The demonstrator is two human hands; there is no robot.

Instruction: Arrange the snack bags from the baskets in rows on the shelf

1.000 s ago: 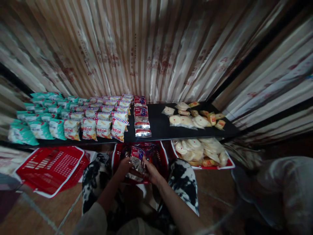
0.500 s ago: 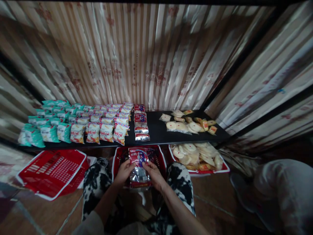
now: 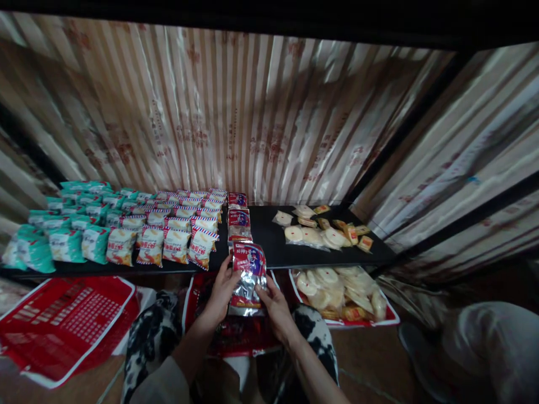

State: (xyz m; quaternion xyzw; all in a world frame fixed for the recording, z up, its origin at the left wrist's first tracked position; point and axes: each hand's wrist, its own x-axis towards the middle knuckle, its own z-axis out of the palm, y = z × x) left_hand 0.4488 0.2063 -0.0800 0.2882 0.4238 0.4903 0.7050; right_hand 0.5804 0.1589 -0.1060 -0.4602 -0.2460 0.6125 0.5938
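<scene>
Between my two hands is a red and silver snack packet (image 3: 249, 275), its printed front turned up toward me. My left hand (image 3: 224, 287) grips its left edge and my right hand (image 3: 273, 303) grips its right edge, thumbs on the front. The packet is at the front edge of the black shelf (image 3: 273, 255) and hides part of it. Just behind it, a short column of matching red and silver packets (image 3: 239, 220) lies on the shelf. Under my hands stands a red basket (image 3: 189, 303) with dark contents I cannot make out.
Left on the shelf stand rows of white-and-orange snack bags (image 3: 150, 246) and teal bags (image 3: 66, 243). Flat round packaged pieces (image 3: 309, 235) lie to the right. Below are a basket of pale packages (image 3: 332, 289) and a red bag (image 3: 71, 325). Another person's leg (image 3: 492, 342) is at right.
Both hands have carried the packet forward and up, from over the basket to the shelf's front edge. The view has tilted up and shifted slightly.
</scene>
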